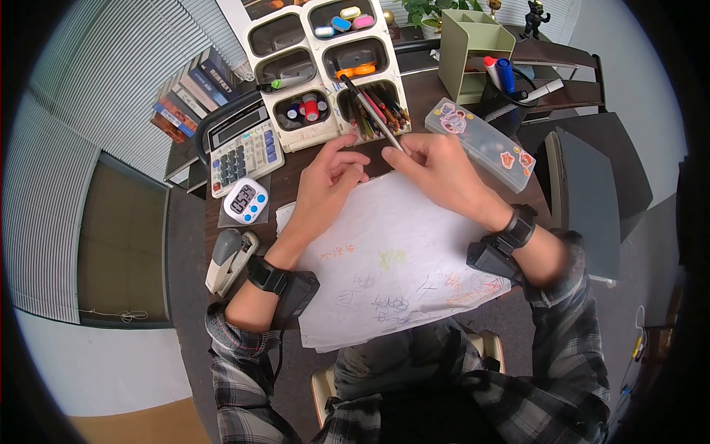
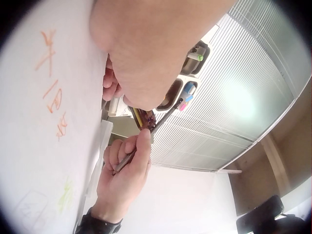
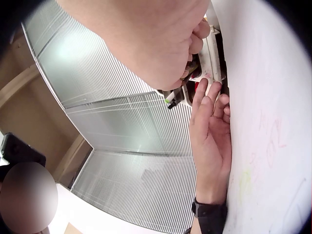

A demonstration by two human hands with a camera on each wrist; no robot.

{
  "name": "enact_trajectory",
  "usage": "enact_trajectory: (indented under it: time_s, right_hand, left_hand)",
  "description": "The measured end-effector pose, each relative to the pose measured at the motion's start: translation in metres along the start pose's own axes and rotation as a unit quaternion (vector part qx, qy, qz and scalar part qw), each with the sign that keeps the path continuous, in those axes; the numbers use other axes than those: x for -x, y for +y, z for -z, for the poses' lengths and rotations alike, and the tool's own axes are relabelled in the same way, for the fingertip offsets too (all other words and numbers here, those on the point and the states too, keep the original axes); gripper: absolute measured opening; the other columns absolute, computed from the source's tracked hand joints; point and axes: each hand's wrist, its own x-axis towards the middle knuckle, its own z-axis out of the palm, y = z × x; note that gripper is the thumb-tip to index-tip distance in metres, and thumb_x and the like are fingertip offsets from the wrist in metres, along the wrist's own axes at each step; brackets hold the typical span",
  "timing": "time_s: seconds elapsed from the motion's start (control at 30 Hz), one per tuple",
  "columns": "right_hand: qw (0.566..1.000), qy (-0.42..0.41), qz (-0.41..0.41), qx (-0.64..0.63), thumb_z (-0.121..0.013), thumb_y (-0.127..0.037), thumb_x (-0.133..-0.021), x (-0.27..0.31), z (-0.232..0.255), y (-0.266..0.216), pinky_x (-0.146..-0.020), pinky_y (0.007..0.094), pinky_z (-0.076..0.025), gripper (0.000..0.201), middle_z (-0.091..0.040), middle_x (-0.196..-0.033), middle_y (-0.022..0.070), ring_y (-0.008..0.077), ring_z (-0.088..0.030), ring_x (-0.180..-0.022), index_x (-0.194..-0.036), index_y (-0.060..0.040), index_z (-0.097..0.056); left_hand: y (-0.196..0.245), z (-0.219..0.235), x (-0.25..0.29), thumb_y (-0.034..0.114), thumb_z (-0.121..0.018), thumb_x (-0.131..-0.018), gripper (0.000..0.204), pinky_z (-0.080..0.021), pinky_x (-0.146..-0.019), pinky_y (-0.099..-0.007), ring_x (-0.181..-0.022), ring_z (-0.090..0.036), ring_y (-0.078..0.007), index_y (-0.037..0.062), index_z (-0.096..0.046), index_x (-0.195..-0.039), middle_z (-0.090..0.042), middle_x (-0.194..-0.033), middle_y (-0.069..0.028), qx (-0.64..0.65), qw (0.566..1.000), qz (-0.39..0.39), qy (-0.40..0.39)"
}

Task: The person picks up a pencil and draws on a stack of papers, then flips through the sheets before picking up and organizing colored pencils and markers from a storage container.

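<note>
My right hand point(image 1: 440, 166) grips a slim grey pen-like stick point(image 2: 165, 118) with a black far end. The stick slants up and left over the coloured pencils point(image 1: 377, 111) in the lower right compartment of a white organizer point(image 1: 314, 139). In the left wrist view, my right thumb lies along the stick and the fingers curl round it. My left hand point(image 1: 329, 177) is at the top edge of the scribbled paper point(image 1: 370, 222), just below the organizer. Its fingers are loosely bent and hold nothing, as the right wrist view shows.
Left of the paper are a calculator point(image 1: 248, 152), a white timer point(image 1: 245, 201) and a stapler point(image 1: 231, 260). A clear stickered case point(image 1: 481, 140) lies to the right. Behind it stand a green desk organizer point(image 1: 462, 63) and a dark holder with markers point(image 1: 505, 75).
</note>
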Motion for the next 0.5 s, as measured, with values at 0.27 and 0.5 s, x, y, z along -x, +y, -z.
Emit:
enact_trajectory:
  time_s: [0.27, 0.5]
  right_hand:
    - [1.000, 0.004, -0.009, 0.007, -0.064, -0.025, -0.095, -0.0003, 0.0008, -0.0008, -0.051, 0.0386, -0.040, 0.040, -0.049, -0.053, 0.0160, 0.0242, -0.042, -0.046, -0.070, 0.0058, -0.060]
    - [1.000, -0.008, 0.001, -0.004, -0.065, -0.024, -0.094, 0.0007, 0.0001, -0.0009, -0.051, 0.0387, -0.041, 0.037, -0.050, -0.054, 0.0169, 0.0250, -0.044, -0.046, -0.072, 0.0054, -0.061]
  left_hand:
    - [-0.0007, 0.0009, -0.0006, 0.005, -0.054, -0.098, 0.045, -0.050, -0.084, -0.0251, -0.091, -0.063, -0.0111, -0.0011, -0.043, -0.142, -0.067, -0.113, -0.0092, -0.002, 1.000, -0.003, -0.005]
    - [-0.0005, 0.0012, -0.0007, 0.005, -0.054, -0.098, 0.044, -0.050, -0.085, -0.0250, -0.092, -0.063, -0.0115, -0.0011, -0.044, -0.141, -0.067, -0.112, -0.0095, -0.006, 1.000, 0.002, -0.010]
